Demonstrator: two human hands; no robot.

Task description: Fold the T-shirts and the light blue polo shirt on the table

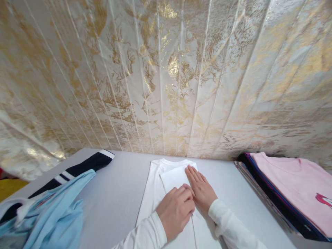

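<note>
A white long-sleeved shirt (155,186) lies on the table in front of me, its neckline at the far end and a side and sleeve folded inward over its body. My right hand (201,188) rests flat on the folded part near the shoulder, fingers stretched out. Just to its left, my left hand (177,211) is closed, its fingers curled onto the white fabric and close to my right thumb. Its fingertips are partly hidden. Under my hands and wrists, some of the shirt cannot be seen.
On the right stands a neat stack of folded clothes with a pink shirt (293,186) on top. Loose clothes lie on the left, among them a light blue garment (62,211) and a dark striped sleeve (77,169). A gold-patterned curtain (166,86) hangs behind the grey table (111,200).
</note>
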